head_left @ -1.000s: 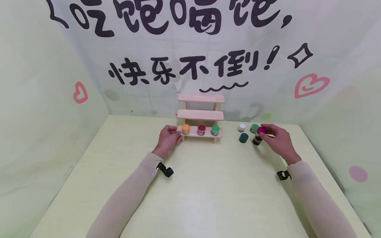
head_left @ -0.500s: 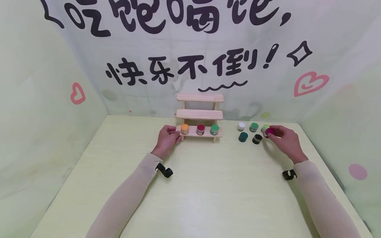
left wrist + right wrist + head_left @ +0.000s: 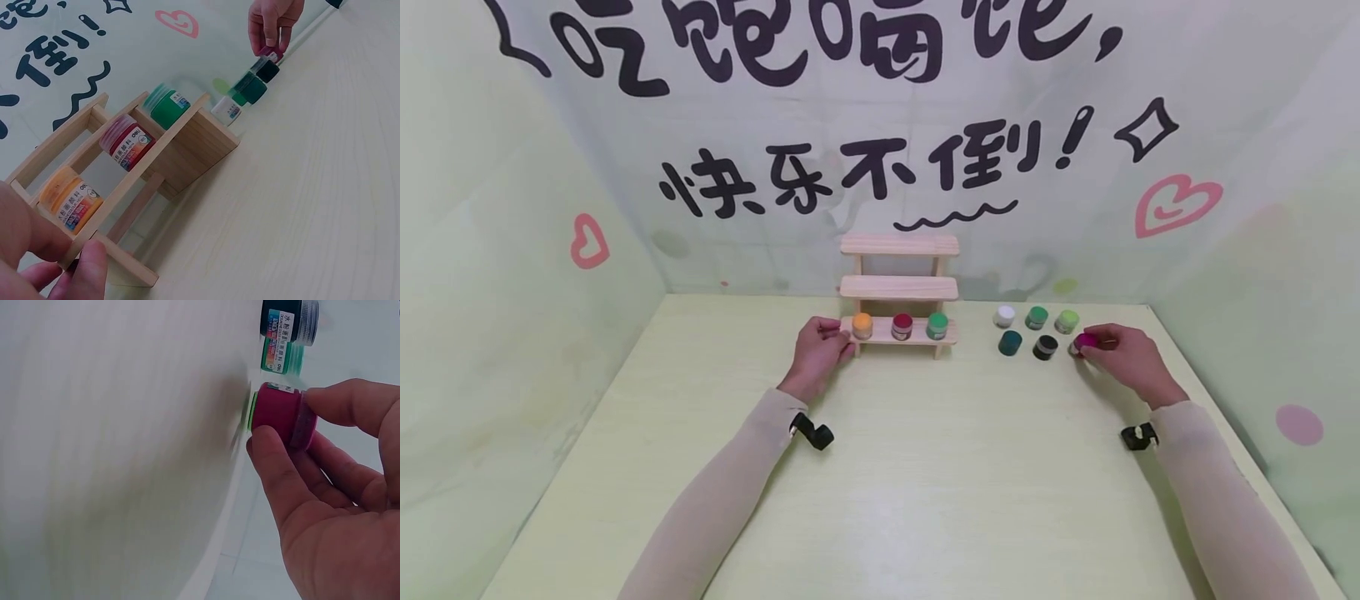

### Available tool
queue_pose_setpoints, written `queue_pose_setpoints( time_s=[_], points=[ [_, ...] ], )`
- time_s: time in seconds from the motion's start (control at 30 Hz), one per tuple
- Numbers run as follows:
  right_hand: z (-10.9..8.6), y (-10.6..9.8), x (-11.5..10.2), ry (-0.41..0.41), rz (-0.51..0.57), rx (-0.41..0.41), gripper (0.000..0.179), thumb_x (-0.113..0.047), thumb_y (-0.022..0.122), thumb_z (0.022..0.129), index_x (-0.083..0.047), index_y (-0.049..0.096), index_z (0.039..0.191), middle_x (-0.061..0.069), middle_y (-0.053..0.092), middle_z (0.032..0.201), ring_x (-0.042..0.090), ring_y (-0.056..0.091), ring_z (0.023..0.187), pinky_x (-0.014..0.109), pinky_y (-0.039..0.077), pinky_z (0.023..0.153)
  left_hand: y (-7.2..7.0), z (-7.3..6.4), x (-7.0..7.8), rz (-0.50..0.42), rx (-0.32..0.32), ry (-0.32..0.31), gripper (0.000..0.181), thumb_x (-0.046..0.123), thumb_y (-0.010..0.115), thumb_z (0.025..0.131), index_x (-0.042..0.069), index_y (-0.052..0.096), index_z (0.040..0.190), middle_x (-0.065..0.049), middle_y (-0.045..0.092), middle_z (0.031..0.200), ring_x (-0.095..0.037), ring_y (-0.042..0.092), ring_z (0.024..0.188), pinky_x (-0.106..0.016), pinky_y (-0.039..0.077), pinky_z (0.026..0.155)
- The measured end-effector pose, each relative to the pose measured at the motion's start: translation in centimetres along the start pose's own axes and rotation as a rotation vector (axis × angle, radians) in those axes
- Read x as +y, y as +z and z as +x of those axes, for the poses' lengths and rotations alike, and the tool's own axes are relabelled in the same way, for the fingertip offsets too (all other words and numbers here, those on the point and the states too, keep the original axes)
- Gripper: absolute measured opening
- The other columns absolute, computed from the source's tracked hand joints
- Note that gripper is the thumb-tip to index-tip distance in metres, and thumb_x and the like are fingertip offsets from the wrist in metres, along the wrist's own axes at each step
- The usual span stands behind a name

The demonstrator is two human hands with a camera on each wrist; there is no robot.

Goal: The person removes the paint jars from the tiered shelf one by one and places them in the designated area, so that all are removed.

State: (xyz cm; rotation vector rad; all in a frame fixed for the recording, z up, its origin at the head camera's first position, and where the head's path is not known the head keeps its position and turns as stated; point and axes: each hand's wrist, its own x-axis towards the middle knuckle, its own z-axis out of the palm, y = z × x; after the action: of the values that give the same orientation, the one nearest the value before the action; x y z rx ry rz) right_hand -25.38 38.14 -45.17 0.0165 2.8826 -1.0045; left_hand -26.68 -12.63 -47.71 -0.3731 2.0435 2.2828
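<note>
My right hand (image 3: pixel 1131 360) pinches a magenta paint jar (image 3: pixel 278 419) between thumb and fingers, at the right end of the front row of jars. In the right wrist view the jar's base is right at the tabletop. My left hand (image 3: pixel 817 357) grips the left end of the lowest step of a small three-step wooden stand (image 3: pixel 898 288). On that step stand an orange paint jar (image 3: pixel 70 199), a dark red paint jar (image 3: pixel 128 141) and a green paint jar (image 3: pixel 166 106). The upper two steps are bare.
Beside the stand are a white jar (image 3: pixel 1004 316), a green jar (image 3: pixel 1037 317), a light green jar (image 3: pixel 1067 321), a dark teal jar (image 3: pixel 1010 342) and a black jar (image 3: pixel 1045 347). A printed cloth backdrop (image 3: pixel 760 250) rises behind the pale table (image 3: pixel 880 483).
My right hand has carried the magenta jar rightward from above the black jar and down to the table, uncovering the light green jar. The left hand keeps its grip on the stand.
</note>
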Motion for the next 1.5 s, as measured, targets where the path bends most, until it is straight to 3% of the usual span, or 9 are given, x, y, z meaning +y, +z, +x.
queue_pose_setpoints(
  time_s=[0.33, 0.67, 0.83, 1.0, 1.23, 1.3, 1.37, 1.43, 1.5],
  points=[
    [0.0, -0.1, 0.2, -0.001, -0.014, -0.051, 0.066, -0.043, 0.066, 0.104, 0.002, 0.052, 0.149, 0.031, 0.061, 0.14, 0.046, 0.058, 0.127, 0.047, 0.055, 0.096, -0.1, 0.0, 0.1, 0.011, 0.0, -0.012, 0.034, -0.002, 0.064, 0.1, -0.001, 0.051, 0.131, -0.013, 0.057, 0.114, -0.017, 0.065, 0.09, -0.022, 0.065, 0.083],
    [-0.4, -1.0, -0.4, -0.056, -0.031, 0.036, 0.061, -0.042, 0.066, 0.105, 0.001, 0.054, 0.147, 0.03, 0.059, 0.146, 0.049, 0.054, 0.135, 0.063, 0.05, 0.107, -0.2, 0.1, -0.1, 0.021, -0.006, -0.02, 0.034, 0.0, 0.063, 0.101, -0.001, 0.05, 0.133, -0.013, 0.057, 0.116, -0.017, 0.065, 0.093, -0.025, 0.065, 0.088],
    [-0.5, -1.1, -1.1, -0.115, -0.045, 0.106, 0.058, -0.04, 0.068, 0.104, 0.0, 0.059, 0.144, 0.027, 0.065, 0.14, 0.048, 0.059, 0.131, 0.042, 0.055, 0.097, -0.2, 0.1, -0.2, 0.026, -0.005, -0.022, 0.034, -0.001, 0.063, 0.101, -0.001, 0.05, 0.133, -0.013, 0.057, 0.115, -0.017, 0.065, 0.093, -0.025, 0.065, 0.089],
    [-0.6, -1.0, -1.9, -0.158, -0.027, 0.175, 0.051, -0.036, 0.069, 0.103, -0.001, 0.064, 0.14, 0.025, 0.07, 0.133, 0.046, 0.064, 0.125, 0.013, 0.046, 0.08, -0.1, -0.1, 0.1, 0.024, -0.001, -0.015, 0.032, -0.001, 0.063, 0.101, -0.001, 0.051, 0.131, -0.013, 0.056, 0.115, -0.017, 0.065, 0.093, -0.024, 0.065, 0.087],
    [-0.5, -0.4, -3.8, -0.166, -0.004, 0.192, 0.048, -0.035, 0.069, 0.104, -0.004, 0.065, 0.14, 0.024, 0.07, 0.134, 0.045, 0.065, 0.126, 0.025, 0.051, 0.086, -0.1, 0.0, 0.2, 0.057, 0.004, -0.007, 0.032, -0.001, 0.064, 0.101, -0.001, 0.051, 0.13, -0.014, 0.056, 0.118, -0.02, 0.063, 0.098, -0.031, 0.064, 0.096],
    [-0.6, -0.2, -4.5, -0.177, 0.018, 0.182, 0.049, -0.037, 0.069, 0.104, -0.005, 0.064, 0.14, 0.024, 0.069, 0.134, 0.046, 0.066, 0.125, 0.02, 0.052, 0.085, -0.1, 0.1, 0.2, 0.067, 0.008, -0.006, 0.033, -0.002, 0.064, 0.101, -0.001, 0.051, 0.131, -0.015, 0.056, 0.12, -0.021, 0.061, 0.102, -0.034, 0.063, 0.1],
    [-0.6, 0.2, -5.1, -0.198, 0.051, 0.177, 0.049, -0.036, 0.069, 0.103, -0.005, 0.064, 0.14, 0.024, 0.069, 0.135, 0.031, 0.072, 0.118, 0.011, 0.052, 0.083, -0.1, 0.1, 0.2, 0.072, 0.009, -0.007, 0.033, -0.001, 0.064, 0.101, -0.001, 0.051, 0.132, -0.015, 0.056, 0.121, -0.022, 0.061, 0.105, -0.036, 0.062, 0.103],
    [-0.6, 0.5, -5.6, -0.21, 0.077, 0.169, 0.05, -0.039, 0.069, 0.104, -0.006, 0.064, 0.141, 0.023, 0.068, 0.136, 0.027, 0.072, 0.117, 0.002, 0.049, 0.079, -0.1, 0.2, 0.1, 0.059, 0.007, -0.01, 0.034, -0.001, 0.064, 0.101, -0.001, 0.051, 0.132, -0.015, 0.056, 0.122, -0.022, 0.061, 0.106, -0.035, 0.062, 0.103],
    [-0.5, 0.8, -6.0, -0.217, 0.099, 0.161, 0.05, -0.039, 0.068, 0.104, -0.006, 0.064, 0.142, 0.023, 0.068, 0.137, 0.027, 0.071, 0.118, 0.004, 0.053, 0.076, -0.1, 0.1, 0.1, 0.05, 0.002, -0.007, 0.034, -0.001, 0.064, 0.101, -0.001, 0.051, 0.132, -0.014, 0.057, 0.121, -0.021, 0.061, 0.105, -0.032, 0.063, 0.1]
  ],
)
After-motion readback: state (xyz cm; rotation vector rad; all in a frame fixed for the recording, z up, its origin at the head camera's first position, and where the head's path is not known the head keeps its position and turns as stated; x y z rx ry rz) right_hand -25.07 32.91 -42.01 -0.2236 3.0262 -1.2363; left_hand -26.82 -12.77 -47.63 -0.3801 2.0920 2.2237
